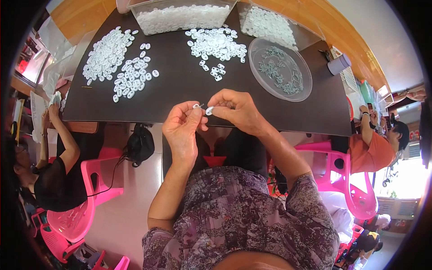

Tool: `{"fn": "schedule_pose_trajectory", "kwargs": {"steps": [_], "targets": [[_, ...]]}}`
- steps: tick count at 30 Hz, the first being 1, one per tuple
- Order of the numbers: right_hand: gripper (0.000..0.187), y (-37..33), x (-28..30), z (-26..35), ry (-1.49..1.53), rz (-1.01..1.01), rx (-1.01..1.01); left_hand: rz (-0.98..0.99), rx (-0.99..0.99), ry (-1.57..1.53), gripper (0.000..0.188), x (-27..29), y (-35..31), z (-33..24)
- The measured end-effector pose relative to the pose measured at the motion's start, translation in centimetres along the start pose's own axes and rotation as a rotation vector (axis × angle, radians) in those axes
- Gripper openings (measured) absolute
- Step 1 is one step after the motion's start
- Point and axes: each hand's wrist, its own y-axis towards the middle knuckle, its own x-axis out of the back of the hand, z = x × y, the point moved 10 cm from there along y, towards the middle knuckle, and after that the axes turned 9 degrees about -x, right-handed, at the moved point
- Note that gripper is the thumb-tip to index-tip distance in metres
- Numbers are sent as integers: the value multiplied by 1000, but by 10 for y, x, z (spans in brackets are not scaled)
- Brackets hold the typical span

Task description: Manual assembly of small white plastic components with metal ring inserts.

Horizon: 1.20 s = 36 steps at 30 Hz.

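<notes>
**Close Work Called for a Light, Steady Pinch**

A person's bare left hand (181,128) pinched a small white plastic piece (196,106) between thumb and forefinger, while the bare right hand (239,109) held a white oval plastic piece (209,110) with dark markings between thumb and fingers. Both grips were closed to about the thickness of what they held. The two pieces sat just beside each other above the near edge of a smooth dark-brown table (173,81); whether they touched could not be told. A slim grey sliver (202,105) showed at the gap, too small to tell which hand had hold of it.

Good handling appeared to depend on gripping each piece by its rim, leaving the facing sides clear, and on lining up the sliver straight before any pressure. A firm but light pinch seemed best, since such small, smooth pieces could have twisted or slipped. Working slightly farther in over the tabletop would likely have saved a dropped piece from the lap. Beyond the hands lay a heap of white oval pieces (106,56), a heap of small white pieces (218,44) and a shallow round clear-plastic tray (265,88) of slim grey-green pieces (275,67).
</notes>
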Motion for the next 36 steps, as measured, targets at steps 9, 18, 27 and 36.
{"fn": "schedule_pose_trajectory", "kwargs": {"steps": [9,18,27,36], "targets": [[14,-7,-7,-7,188,-108,-5,-37,81,-54,11,2,-6,12],[15,-10,-16,-6,227,-100,-32,-64,70,-105,10,6,-8,8],[15,-4,-4,-10,269,-133,-14,-48,57,-59,15,9,-11,3],[17,-3,-3,-11,320,-167,-38,-14,11,31,15,7,-13,-3]]}}
